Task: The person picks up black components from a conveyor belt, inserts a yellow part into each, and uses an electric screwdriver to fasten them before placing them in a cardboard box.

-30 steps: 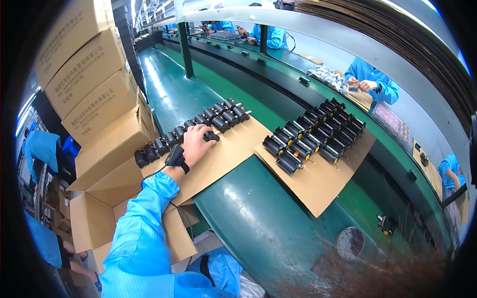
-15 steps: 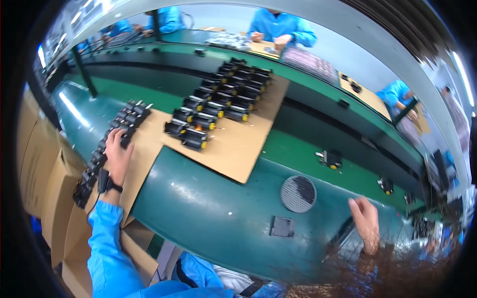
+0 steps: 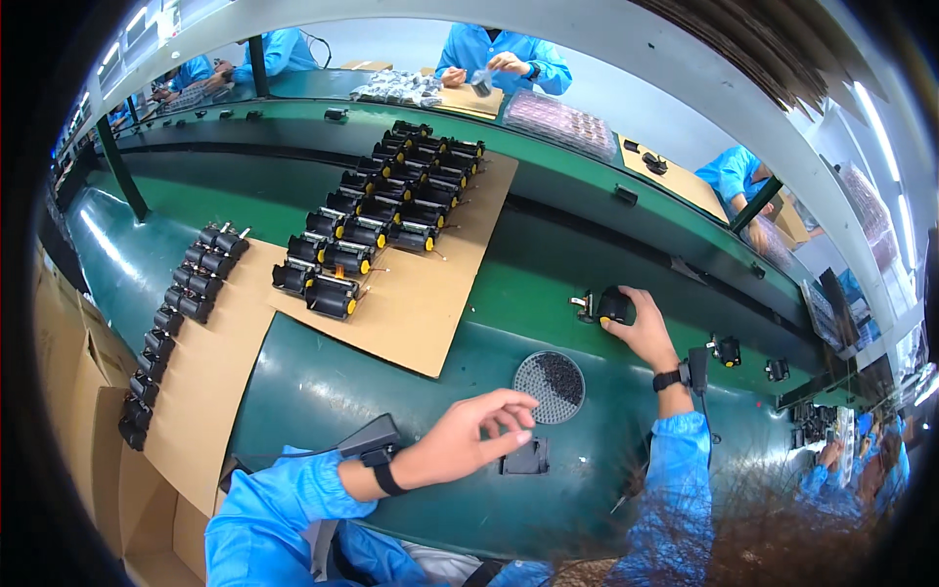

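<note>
My right hand (image 3: pixel 646 331) is closed round a black plastic assembly (image 3: pixel 613 305) with a yellow part, on the green strip (image 3: pixel 533 303) beyond the worktop. A small metal-and-white piece (image 3: pixel 584 306) sticks out to its left. My left hand (image 3: pixel 476 437) hangs over the worktop with nothing in it, its fingers apart and partly curled. Just beyond its fingertips stands a round grey dish (image 3: pixel 528 383) holding many tiny black pieces (image 3: pixel 562 377). Under that hand lies a flat black square part (image 3: pixel 529 457), partly covered by the fingers.
Rows of black assemblies (image 3: pixel 377 201) with yellow ends stand on a cardboard sheet (image 3: pixel 430 328). More black parts (image 3: pixel 158 342) line another sheet (image 3: pixel 210 367) at left. Further assemblies (image 3: pixel 725 350) sit on the strip at right. Co-workers in blue (image 3: pixel 533 59) work across the line.
My left hand has left the row of black parts at left and come to the middle. My right hand has reached forward and taken hold of the black assembly. The view has shifted slightly.
</note>
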A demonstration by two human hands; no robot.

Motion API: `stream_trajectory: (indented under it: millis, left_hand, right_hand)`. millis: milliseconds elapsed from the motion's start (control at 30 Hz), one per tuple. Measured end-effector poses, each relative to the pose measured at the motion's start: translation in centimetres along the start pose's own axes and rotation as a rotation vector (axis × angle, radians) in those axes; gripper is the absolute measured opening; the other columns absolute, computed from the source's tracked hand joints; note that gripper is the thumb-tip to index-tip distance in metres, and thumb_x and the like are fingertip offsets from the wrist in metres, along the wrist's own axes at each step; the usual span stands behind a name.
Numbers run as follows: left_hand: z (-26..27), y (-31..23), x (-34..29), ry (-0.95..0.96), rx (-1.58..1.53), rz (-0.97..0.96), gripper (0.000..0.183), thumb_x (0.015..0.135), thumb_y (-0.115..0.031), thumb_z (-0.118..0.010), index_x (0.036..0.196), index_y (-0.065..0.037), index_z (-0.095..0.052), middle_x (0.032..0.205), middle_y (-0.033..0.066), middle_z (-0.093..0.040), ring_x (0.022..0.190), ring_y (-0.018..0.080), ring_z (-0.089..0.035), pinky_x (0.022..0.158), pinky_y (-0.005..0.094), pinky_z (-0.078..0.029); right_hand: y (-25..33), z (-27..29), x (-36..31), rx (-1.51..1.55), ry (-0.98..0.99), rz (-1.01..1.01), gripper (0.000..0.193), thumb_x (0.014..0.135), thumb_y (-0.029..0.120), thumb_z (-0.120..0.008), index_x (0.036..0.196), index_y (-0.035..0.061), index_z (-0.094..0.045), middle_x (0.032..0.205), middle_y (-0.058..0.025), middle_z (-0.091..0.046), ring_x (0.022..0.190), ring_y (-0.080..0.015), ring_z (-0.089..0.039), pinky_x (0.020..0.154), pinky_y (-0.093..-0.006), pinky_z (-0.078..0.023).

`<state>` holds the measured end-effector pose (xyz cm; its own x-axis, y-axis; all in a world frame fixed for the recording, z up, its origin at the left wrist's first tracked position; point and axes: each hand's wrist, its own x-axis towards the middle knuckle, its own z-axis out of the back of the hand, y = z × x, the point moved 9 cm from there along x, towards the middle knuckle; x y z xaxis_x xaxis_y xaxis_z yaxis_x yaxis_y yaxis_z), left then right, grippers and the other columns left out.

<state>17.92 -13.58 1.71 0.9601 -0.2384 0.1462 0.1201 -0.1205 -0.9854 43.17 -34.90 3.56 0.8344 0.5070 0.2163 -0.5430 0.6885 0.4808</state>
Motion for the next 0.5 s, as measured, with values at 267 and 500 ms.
stream_trajectory:
  millis: [267,500]
  left_hand:
    - [-2.4,3.6,3.1,0.089,-0.698,0.415,0.055,0.108,-0.039,-0.059,0.151,-0.009,-0.039,0.122,0.0044,-0.064,0.102,0.0144,-0.069,0.077,0.0258,-0.052]
    - [0.8,5.3,2.7,-0.029,-0.702,0.465,0.040,0.111,-0.042,-0.052,0.133,-0.010,-0.060,0.110,-0.0003,-0.064,0.087,0.0097,-0.059,0.066,0.0231,-0.042]
  right_hand:
    - [16.0,-1.9,-5.8,0.308,0.382,0.280,0.071,0.076,0.026,-0.089,0.137,0.0033,-0.061,0.134,-0.0163,-0.062,0.127,-0.0339,-0.059,0.110,-0.0413,-0.046]
    - [16.9,-4.3,-6.3,0.364,0.638,0.390,0.088,0.073,0.021,-0.090,0.151,0.0068,-0.052,0.142,-0.0154,-0.059,0.135,-0.0351,-0.052,0.118,-0.0449,-0.038]
